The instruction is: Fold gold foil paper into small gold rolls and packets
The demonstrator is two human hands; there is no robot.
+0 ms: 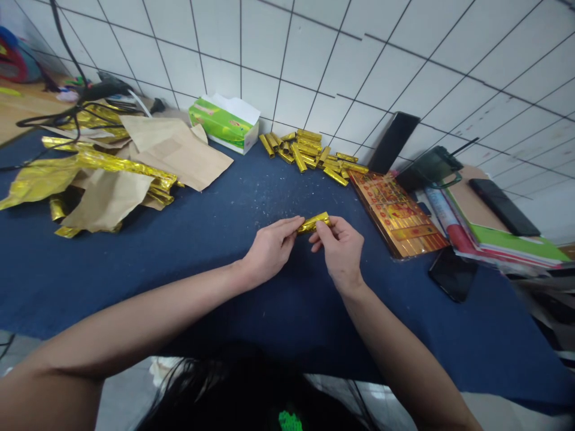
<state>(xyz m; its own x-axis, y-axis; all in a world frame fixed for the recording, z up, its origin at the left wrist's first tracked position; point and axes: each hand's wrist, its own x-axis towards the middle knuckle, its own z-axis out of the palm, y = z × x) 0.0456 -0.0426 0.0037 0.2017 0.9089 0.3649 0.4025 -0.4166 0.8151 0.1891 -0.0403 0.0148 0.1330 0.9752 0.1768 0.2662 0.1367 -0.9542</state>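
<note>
A small gold foil paper roll (313, 223) lies between my two hands above the dark blue cloth. My left hand (272, 248) is closed, its fingertips pressed against the roll's left end. The thumb and fingers of my right hand (340, 248) pinch the right end of the same roll. Beyond them, several finished-looking gold rolls (309, 146) lie in a loose pile near the tiled wall. Their insides are mostly hidden.
Crumpled gold foil and brown paper sheets (175, 149) cover the left side, beside a green tissue box (228, 120). To the right are an orange-gold packet (398, 218), a dark mug (429, 167), a black phone (453, 273) and stacked notebooks (512, 242). A black cable (67, 45) hangs at left.
</note>
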